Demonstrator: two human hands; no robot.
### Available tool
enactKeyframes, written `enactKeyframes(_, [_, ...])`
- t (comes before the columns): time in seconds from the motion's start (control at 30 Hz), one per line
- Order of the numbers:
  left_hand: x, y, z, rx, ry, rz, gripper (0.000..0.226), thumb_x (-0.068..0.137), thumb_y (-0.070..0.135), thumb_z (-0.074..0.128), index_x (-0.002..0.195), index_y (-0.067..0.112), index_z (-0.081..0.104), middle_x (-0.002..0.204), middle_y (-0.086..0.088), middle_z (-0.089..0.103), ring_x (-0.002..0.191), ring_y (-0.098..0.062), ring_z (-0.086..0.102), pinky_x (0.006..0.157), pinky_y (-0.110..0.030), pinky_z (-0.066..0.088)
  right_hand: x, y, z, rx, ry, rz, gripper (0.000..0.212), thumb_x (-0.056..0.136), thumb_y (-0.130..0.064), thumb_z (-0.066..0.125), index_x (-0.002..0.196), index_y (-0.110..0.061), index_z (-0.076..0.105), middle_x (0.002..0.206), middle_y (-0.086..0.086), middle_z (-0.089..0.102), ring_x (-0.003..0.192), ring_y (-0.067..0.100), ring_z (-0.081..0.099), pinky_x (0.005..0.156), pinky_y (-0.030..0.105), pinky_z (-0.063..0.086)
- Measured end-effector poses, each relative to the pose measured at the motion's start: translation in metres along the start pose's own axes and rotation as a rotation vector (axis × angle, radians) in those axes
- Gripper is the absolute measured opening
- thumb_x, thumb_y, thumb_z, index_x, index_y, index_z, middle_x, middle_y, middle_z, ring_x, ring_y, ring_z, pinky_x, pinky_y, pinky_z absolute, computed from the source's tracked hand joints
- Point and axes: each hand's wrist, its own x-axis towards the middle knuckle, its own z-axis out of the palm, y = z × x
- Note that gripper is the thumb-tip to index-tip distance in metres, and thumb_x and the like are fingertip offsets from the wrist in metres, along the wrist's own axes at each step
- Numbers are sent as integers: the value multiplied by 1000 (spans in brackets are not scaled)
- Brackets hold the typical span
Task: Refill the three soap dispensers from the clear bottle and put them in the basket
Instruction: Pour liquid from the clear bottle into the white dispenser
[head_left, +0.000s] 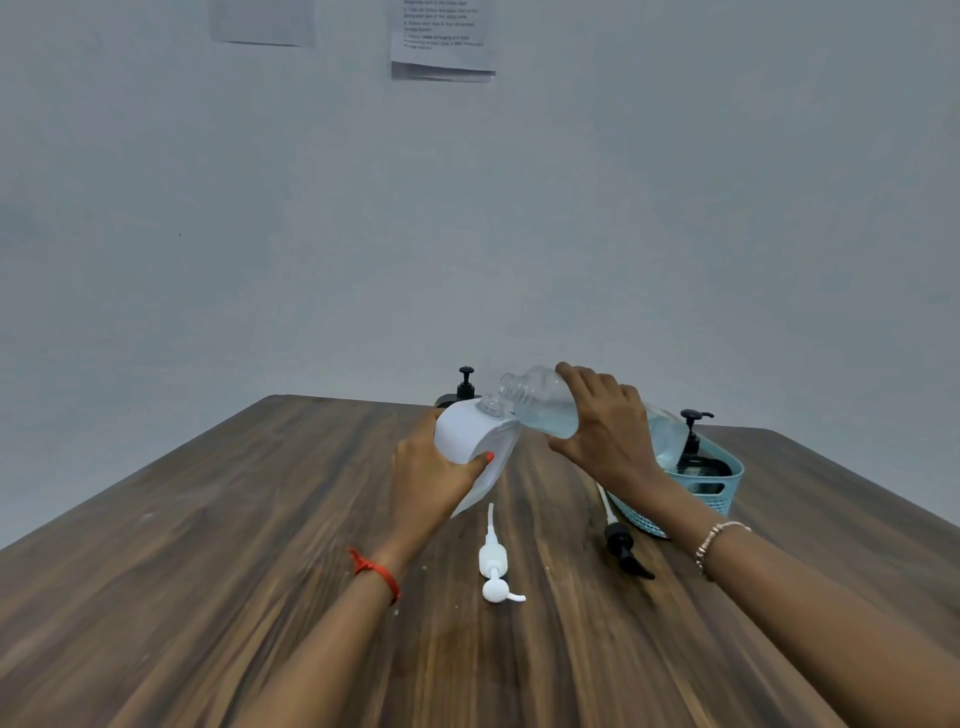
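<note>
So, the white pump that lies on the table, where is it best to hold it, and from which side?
Grip the white pump by its thick collar, coming from above. It lies flat on the table, tube pointing away and nozzle toward the person, so the collar is the widest firm part; the thin tube would likely bend.

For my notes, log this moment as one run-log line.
left hand: holds white dispenser | right hand: tips clear bottle toward it | white pump: on table | basket: one dispenser inside
</note>
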Motion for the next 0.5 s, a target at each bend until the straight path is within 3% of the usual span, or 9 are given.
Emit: enactKeyframes(0.5, [-3,0,-6,30,-13,11,53,65,25,80,113,17,59,101,0,67,91,-17,61,69,-27,46,-2,3,-1,-98,-2,-67,90,38,-22,90,115,-14,44,102,11,67,83,33,65,72,44,49])
